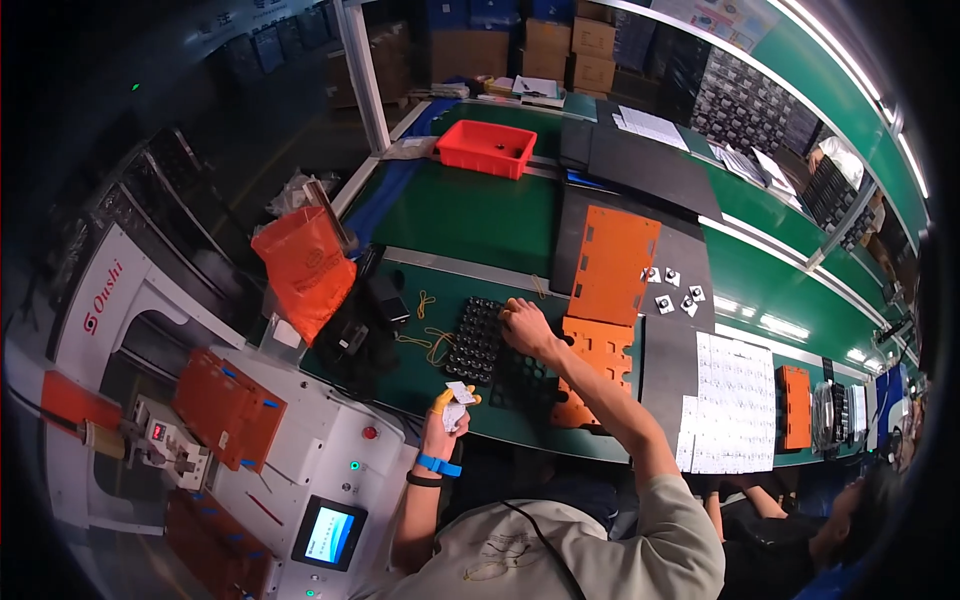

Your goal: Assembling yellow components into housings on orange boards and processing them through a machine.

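My left hand [442, 428], with yellow covers on its fingertips and a blue band at the wrist, is closed on small white square pieces [458, 393]. It is just below a black tray [474, 345] filled with rows of small round black parts. My right hand [527, 327] reaches across to the tray's upper right edge, fingers pinched together and pointing down. What those fingertips hold, if anything, is too small to make out. A second dark tray with round pockets [525, 378] lies partly under my right forearm. Beside it are an orange slotted plate [597, 350] and a hinged-looking orange panel [617, 262].
Several white squares with black parts [664, 304] lie on a dark mat. White printed sheets [735, 400] are at right, near a co-worker [840, 520]. A red bin [487, 148] stands farther back. An orange bag [305, 270] and a machine with a screen [330, 534] are left.
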The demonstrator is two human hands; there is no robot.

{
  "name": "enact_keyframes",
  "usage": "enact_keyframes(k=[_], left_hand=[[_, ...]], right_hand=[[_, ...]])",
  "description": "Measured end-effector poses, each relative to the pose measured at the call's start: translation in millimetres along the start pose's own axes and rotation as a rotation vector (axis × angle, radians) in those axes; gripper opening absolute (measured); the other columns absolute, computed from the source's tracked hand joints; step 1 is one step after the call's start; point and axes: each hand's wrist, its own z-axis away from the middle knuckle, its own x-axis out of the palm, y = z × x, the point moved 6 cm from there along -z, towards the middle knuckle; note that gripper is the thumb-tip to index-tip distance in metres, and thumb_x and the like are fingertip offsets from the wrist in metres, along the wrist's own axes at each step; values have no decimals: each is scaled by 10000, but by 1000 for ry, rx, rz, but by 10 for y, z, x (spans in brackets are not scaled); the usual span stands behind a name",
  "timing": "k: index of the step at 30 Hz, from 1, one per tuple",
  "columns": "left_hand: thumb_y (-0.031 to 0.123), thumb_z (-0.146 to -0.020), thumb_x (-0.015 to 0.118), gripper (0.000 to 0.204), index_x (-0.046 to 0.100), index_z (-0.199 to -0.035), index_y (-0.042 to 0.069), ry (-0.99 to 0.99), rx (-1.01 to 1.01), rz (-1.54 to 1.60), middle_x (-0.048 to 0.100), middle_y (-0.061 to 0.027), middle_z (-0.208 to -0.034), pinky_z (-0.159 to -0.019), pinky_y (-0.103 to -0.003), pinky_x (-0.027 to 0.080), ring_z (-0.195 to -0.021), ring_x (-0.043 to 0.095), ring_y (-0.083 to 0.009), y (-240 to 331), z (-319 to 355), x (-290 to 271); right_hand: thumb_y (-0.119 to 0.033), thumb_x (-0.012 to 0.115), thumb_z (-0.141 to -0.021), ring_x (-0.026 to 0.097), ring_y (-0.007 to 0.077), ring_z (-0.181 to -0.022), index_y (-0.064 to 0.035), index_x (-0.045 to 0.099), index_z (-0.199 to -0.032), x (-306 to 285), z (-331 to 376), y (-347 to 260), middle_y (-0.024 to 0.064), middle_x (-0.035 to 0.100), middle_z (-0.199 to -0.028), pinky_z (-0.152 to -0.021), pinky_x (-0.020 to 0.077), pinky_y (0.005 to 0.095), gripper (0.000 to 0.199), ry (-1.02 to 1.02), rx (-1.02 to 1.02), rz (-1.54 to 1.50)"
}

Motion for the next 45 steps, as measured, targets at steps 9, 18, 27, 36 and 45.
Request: enact_keyframes(k=[9, 18, 27, 36, 45], left_hand=[[418, -998, 481, 494, 634, -1197, -7, -40, -11, -31, 721, -120, -1028, -441, -187, 299, -540, 434, -51, 2, 38, 129], [299, -962, 591, 332, 661, -1134, 24, 110, 397, -285, 578, 40, -771, -490, -164, 266, -584, 418, -1, 262, 250, 332], [321, -884, 716, 488, 639, -1203, -41, 30, 738, -602, 714, -88, -1055, -851, -303, 520, -941, 668, -156, 595, 612, 1033], [323, -843, 728, 489, 661, -1171, -33, 52, 942, -882, 710, -126, -1055, -840, -320, 525, -931, 677, -193, 568, 791, 1391], [305, -862, 732, 494, 655, -1192, -54, -151, 692, -607, 703, -95, -1071, -839, -282, 510, -942, 643, -125, 371, 761, 1601]], right_hand=[[-206, 698, -776, 588, 336, -1038, -13, 663, -950, 21, -79, 134, 142, 607, -1028, -885, 500, 431, 262, -115, -237, -71], [-33, 736, -779, 602, 141, -833, -19, 651, -891, -1205, 569, -907, 47, 613, -899, -766, 508, 282, 142, 197, 65, -1096], [-88, 720, -867, 612, 137, -909, 39, 671, -1011, -1381, 1092, -1075, 51, 638, -986, -867, 498, 276, 198, -94, 282, -1248], [-110, 721, -874, 621, 176, -868, 3, 687, -1075, -1760, 1287, -1084, 83, 629, -935, -795, 502, 320, 233, -22, 170, -1042], [-55, 715, -861, 606, 298, -915, -3, 676, -1106, -1954, 1610, -1011, 127, 611, -1013, -810, 494, 364, 254, 171, -34, -951]])
